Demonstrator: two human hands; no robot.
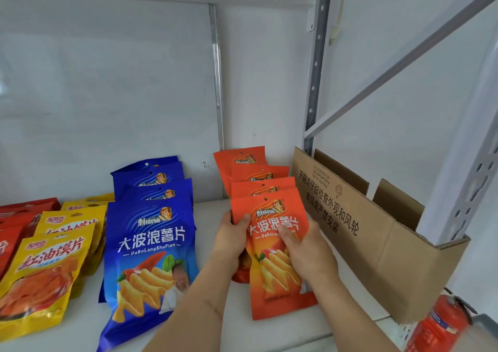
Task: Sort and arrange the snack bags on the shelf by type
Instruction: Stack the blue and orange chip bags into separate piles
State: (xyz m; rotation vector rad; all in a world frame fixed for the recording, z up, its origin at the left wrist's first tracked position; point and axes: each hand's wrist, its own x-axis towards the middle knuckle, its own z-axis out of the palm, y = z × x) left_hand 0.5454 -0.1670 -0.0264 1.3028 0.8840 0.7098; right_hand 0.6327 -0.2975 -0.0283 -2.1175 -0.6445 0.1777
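At lower centre of the frame the front orange foil chip bag [280,260] is held by both hands: the left hand [229,239] grips its left edge with the thumb laid over the front near the top corner, and the right hand [301,252] is curled round its right side, thumb pressed across the printed face. The bag is judged to be in the middle of being squared onto the orange row; it would best be kept flat, slid back until its top overlaps the bag behind, and aligned by the side edges rather than the soft middle. A second orange pack seems partly caught under the left palm, though this cannot be told for sure. Just right, the long brown cardboard box [377,233] stands near the bag's edge, so little room is left on that side. To the left a strip of bare white shelf [215,332] separates the bag from the blue chip bags [151,246], giving space to shift. Further left lie the yellow snack bags [48,268] and red bags [16,217]. Behind, the remaining orange bags [258,179] lean toward the white back wall [107,95], which limits pushing back.
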